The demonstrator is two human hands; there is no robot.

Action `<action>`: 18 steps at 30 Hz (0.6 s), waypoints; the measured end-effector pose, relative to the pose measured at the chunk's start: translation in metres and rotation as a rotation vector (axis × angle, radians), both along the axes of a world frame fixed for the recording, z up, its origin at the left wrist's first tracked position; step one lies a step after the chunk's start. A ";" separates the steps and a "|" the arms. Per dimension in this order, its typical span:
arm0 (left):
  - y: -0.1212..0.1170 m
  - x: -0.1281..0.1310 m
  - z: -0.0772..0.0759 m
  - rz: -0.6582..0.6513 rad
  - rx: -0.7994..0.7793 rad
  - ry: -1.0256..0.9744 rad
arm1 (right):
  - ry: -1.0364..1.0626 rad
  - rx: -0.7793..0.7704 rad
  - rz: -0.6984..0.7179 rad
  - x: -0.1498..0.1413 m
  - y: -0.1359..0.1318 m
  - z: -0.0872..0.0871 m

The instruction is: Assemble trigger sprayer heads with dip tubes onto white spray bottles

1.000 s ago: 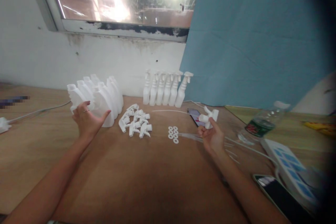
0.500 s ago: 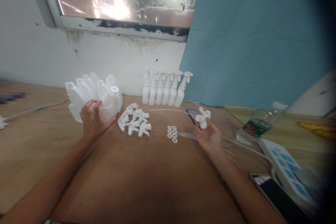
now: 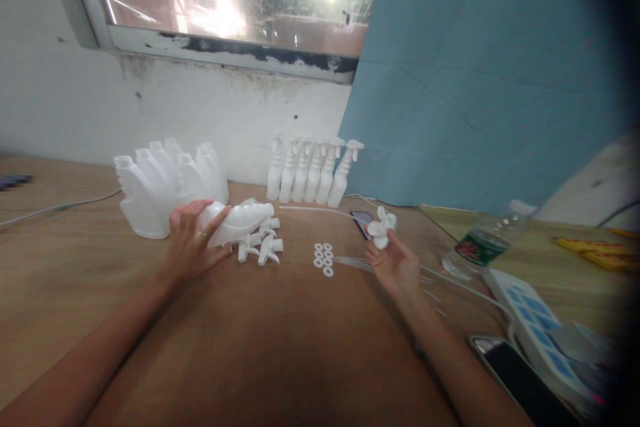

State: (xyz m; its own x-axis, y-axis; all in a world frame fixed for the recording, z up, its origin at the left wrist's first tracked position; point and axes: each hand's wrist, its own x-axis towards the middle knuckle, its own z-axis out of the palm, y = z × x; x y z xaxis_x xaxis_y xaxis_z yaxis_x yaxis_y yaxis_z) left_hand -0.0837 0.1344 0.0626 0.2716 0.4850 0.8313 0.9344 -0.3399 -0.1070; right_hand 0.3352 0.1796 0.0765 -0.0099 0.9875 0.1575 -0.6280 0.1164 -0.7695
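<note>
My left hand (image 3: 193, 240) is closed around an empty white plastic bottle (image 3: 243, 221), tipped on its side with its neck pointing right. Beneath and beside that bottle lie several white trigger sprayer heads (image 3: 269, 248), partly hidden by it. Over on the right, my right hand (image 3: 395, 260) grips a single trigger sprayer head (image 3: 382, 228) between thumb and fingers. A long thin tube (image 3: 320, 209) stretches left from near that sprayer head. Several white ring washers (image 3: 323, 259) lie on the table between my hands.
Open-necked bottles (image 3: 145, 197) stand at the left, and a row of bottles with sprayers (image 3: 313, 173) lines the wall. Thin tubes (image 3: 353, 261) lie near my right hand. A phone (image 3: 520, 373), a power strip (image 3: 535, 327) and a drink bottle (image 3: 483, 243) occupy the right side.
My left hand has drawn one bottle out of the group and tipped it over to the right, above the sprayer heads. My right hand stays nearly in place with its sprayer head.
</note>
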 end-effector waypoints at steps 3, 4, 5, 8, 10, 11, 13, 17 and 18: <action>-0.001 0.001 0.000 -0.017 -0.025 0.005 | -0.033 -0.006 -0.014 -0.004 -0.001 -0.001; -0.002 0.001 0.000 -0.021 -0.032 0.008 | -0.048 -0.004 -0.017 -0.006 -0.001 -0.001; -0.002 0.002 0.000 -0.025 -0.038 0.012 | -0.061 0.000 -0.021 -0.006 -0.002 -0.001; -0.002 0.002 0.000 -0.029 -0.036 0.020 | -0.060 0.007 -0.030 -0.007 -0.001 -0.002; -0.002 0.002 -0.001 -0.026 -0.029 0.021 | -0.052 0.016 -0.029 -0.005 0.000 -0.003; -0.001 0.002 -0.001 -0.025 -0.028 0.021 | -0.053 0.024 -0.028 -0.004 0.000 -0.003; -0.001 0.002 -0.001 -0.025 -0.032 0.025 | -0.055 0.035 -0.025 -0.002 0.001 -0.003; -0.001 0.001 -0.002 -0.021 -0.034 0.030 | -0.030 0.018 -0.038 0.000 0.001 -0.001; -0.001 0.001 -0.001 -0.019 -0.033 0.034 | -0.022 0.015 -0.044 -0.001 0.001 -0.001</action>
State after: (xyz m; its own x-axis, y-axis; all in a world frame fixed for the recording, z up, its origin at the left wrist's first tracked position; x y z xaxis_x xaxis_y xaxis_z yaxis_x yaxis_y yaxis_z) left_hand -0.0826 0.1331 0.0613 0.3088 0.5063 0.8052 0.9238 -0.3613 -0.1271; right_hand 0.3347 0.1809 0.0758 0.0296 0.9846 0.1721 -0.6047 0.1547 -0.7813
